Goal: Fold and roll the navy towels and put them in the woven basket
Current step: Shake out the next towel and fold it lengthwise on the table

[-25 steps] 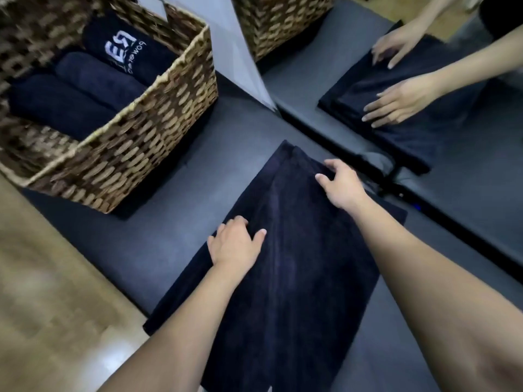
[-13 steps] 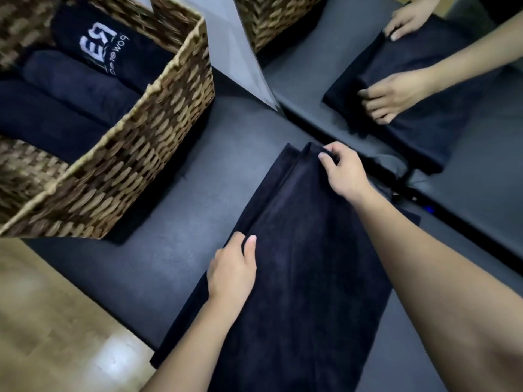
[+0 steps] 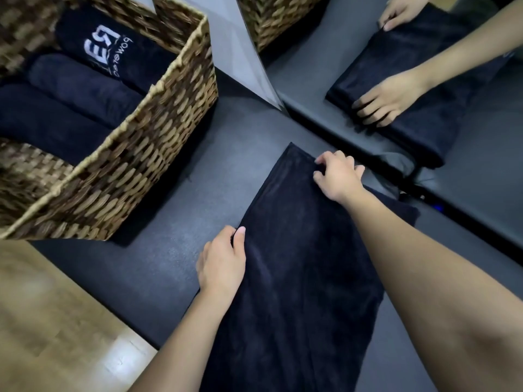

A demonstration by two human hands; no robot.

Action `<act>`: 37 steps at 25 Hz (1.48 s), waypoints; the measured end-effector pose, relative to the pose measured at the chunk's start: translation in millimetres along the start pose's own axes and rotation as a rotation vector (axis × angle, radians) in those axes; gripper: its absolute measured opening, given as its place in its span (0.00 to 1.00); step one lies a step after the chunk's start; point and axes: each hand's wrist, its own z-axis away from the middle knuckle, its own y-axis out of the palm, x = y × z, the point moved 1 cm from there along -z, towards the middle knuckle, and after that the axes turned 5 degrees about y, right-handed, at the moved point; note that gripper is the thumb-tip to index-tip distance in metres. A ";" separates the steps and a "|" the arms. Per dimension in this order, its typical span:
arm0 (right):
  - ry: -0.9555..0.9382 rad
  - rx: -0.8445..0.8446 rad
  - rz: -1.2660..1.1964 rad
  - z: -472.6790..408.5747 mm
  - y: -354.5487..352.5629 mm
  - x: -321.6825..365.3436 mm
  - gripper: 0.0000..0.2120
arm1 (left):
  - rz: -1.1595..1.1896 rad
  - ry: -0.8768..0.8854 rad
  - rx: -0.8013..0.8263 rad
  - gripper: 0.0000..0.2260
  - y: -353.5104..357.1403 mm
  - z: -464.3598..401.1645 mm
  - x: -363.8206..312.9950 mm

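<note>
A navy towel (image 3: 297,278) lies folded into a long strip on the dark grey mat, running from the bottom edge up to the middle. My left hand (image 3: 222,261) pinches its left edge about halfway along. My right hand (image 3: 338,174) grips the far end of the strip with curled fingers. The woven basket (image 3: 135,159) stands at the upper left. Inside it lie three rolled navy towels (image 3: 82,86), one with a white logo.
A mirror (image 3: 353,38) stands along the mat's far side and reflects my hands, the towel and the basket. A black cable (image 3: 410,185) lies at its foot. Wooden floor (image 3: 42,321) shows at the lower left, beyond the mat's edge.
My right hand moved up to the towel's far end and curled onto it. My left hand slid out to the left edge and now pinches it. The view shifted slightly.
</note>
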 end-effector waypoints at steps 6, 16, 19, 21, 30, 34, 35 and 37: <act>0.123 -0.168 -0.139 -4.5 -11.1 3.3 0.03 | -0.053 -0.007 -0.027 0.19 1.1 -14.2 12.8; -0.170 -0.081 -0.117 124.0 44.0 33.6 0.20 | -0.087 -0.081 0.493 0.38 -25.3 16.8 39.3; -0.225 0.020 -0.156 177.5 71.3 54.2 0.21 | 0.119 -0.091 0.635 0.28 -41.3 41.5 54.5; -0.226 0.044 -0.153 206.2 84.3 62.0 0.21 | 0.267 -0.098 0.741 0.22 -50.3 58.8 68.5; -0.155 0.110 -0.335 331.6 129.4 93.4 0.21 | 0.390 0.087 0.290 0.13 -60.1 122.4 147.2; -0.138 0.132 -0.338 374.2 159.3 91.3 0.23 | 0.477 0.051 0.353 0.14 -63.0 137.4 174.3; -0.127 0.134 -0.315 375.8 161.9 94.8 0.23 | 0.492 0.023 0.423 0.14 -57.5 143.5 188.6; -0.077 0.136 -0.310 373.9 162.3 103.6 0.24 | 0.496 -0.017 0.504 0.14 -42.7 157.5 222.8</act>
